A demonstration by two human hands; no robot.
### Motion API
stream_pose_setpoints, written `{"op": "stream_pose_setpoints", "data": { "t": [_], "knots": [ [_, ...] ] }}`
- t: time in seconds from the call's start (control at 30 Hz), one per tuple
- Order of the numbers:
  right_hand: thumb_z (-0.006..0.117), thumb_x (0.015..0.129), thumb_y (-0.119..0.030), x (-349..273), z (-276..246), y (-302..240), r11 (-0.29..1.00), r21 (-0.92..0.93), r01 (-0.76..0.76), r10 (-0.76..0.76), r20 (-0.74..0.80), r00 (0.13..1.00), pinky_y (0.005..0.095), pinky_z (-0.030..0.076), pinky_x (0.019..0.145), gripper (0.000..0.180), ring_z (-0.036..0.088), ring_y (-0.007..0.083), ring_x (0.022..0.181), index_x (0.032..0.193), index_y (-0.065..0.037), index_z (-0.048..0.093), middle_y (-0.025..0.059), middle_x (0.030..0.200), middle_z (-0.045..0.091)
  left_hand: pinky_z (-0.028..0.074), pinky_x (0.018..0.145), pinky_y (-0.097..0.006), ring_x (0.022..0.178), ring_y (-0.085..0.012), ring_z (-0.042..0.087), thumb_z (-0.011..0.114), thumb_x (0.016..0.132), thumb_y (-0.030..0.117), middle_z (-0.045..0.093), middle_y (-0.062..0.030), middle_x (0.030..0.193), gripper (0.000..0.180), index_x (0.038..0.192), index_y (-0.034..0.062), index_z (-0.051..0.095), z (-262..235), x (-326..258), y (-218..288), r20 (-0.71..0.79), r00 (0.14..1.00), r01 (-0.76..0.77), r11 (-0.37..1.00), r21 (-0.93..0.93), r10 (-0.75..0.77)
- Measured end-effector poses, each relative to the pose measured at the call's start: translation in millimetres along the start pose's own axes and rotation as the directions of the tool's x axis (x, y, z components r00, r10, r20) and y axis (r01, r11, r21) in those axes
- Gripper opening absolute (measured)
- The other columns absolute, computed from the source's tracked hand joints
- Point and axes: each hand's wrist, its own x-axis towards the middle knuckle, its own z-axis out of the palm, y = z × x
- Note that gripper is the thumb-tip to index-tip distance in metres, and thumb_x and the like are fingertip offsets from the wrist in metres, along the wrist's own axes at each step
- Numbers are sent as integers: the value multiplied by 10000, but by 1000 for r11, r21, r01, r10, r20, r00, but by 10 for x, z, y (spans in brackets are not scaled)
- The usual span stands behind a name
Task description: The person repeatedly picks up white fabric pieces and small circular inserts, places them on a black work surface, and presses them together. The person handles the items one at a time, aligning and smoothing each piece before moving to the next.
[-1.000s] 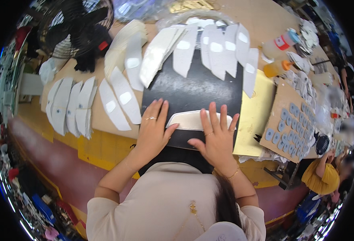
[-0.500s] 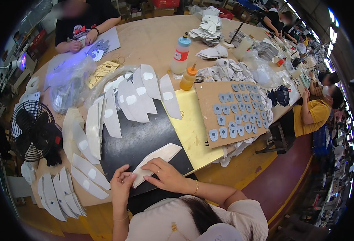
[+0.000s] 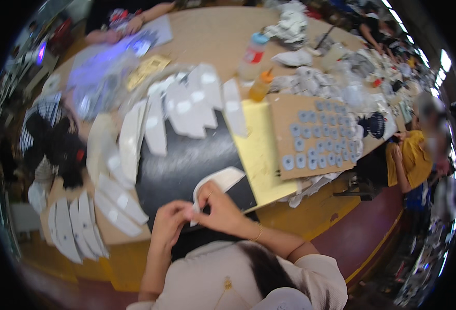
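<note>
A curved, cream fabric piece (image 3: 227, 179) slants over the near edge of a black board (image 3: 186, 155). Its near end is bent upward between my fingers. My right hand (image 3: 222, 209) grips the piece along its near part. Against it, my left hand (image 3: 172, 221) has its fingers closed at the bent end, thumb and fingertips meeting those of my right hand. Motion blur hides just where each fingertip presses. Beyond the hands, several pale grey curved pieces (image 3: 186, 106) with white patches overlap on the board's far part.
Stacked curved pieces (image 3: 65, 232) lie at the left, near a black fan (image 3: 47, 137). Right of the board are a yellow sheet (image 3: 261, 155) and a cardboard panel (image 3: 285, 139) with small blue-grey patches. Two bottles, one orange-capped (image 3: 260, 88), stand behind. A co-worker's hands (image 3: 124, 31) are across the table.
The near end of the fabric piece, flatter before, is now bent up. My hands have come together at that end. The whole view has shifted and blurred.
</note>
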Motion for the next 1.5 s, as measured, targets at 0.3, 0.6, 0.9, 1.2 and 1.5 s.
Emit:
{"op": "stream_pose_setpoints", "data": {
  "t": [0.3, 0.6, 0.9, 1.2, 1.5],
  "knots": [
    [740, 879, -130, -115, -191, 181, 863, 422, -279, 228, 168, 959, 268, 451, 858, 188, 544, 134, 976, 837, -22, 592, 65, 1089, 547, 489, 714, -222, 782, -83, 609, 677, 919, 99, 666, -38, 881, 145, 998, -22, 672, 91, -37, 106, 47, 999, 25, 999, -46, -23],
    [691, 931, -166, -75, -209, 171, 836, 392, -385, 306, 249, 919, 260, 424, 883, 178, 517, 115, 1011, 849, -25, 620, 46, 1127, 530, 491, 747, -214, 836, -67, 607, 658, 928, 79, 670, -71, 1034, 151, 1040, -22, 650, 123, -66, 46, 4, 998, -59, 998, 5, 59],
    [709, 914, -162, -89, -223, 245, 810, 459, -366, 267, 266, 926, 264, 420, 897, 176, 515, 109, 1016, 834, -31, 624, 32, 1124, 545, 491, 813, -232, 900, -94, 587, 612, 928, 25, 637, -119, 1185, 56, 977, 0, 599, 91, -50, 23, -17, 999, -48, 996, -72, 46],
    [697, 886, -53, -99, -262, 169, 876, 367, -314, 263, 182, 947, 305, 437, 927, 146, 557, 154, 1071, 775, -23, 608, 77, 1137, 577, 502, 854, -247, 1003, -118, 617, 635, 933, 19, 653, -116, 1140, 348, 1255, -14, 509, 87, -89, -2, -40, 982, -171, 959, 226, 185],
    [626, 838, -292, -260, -1247, -18, 680, 719, 143, 0, -195, 981, 536, 322, 1143, 272, 523, 343, 1204, 733, -92, 474, 156, 1110, 581, 552, 803, -243, 927, -107, 656, 638, 923, 13, 704, -84, 1080, 316, 1238, -4, 644, -304, -70, 414, -82, 954, -250, 919, 307, 287]
  ]
}}
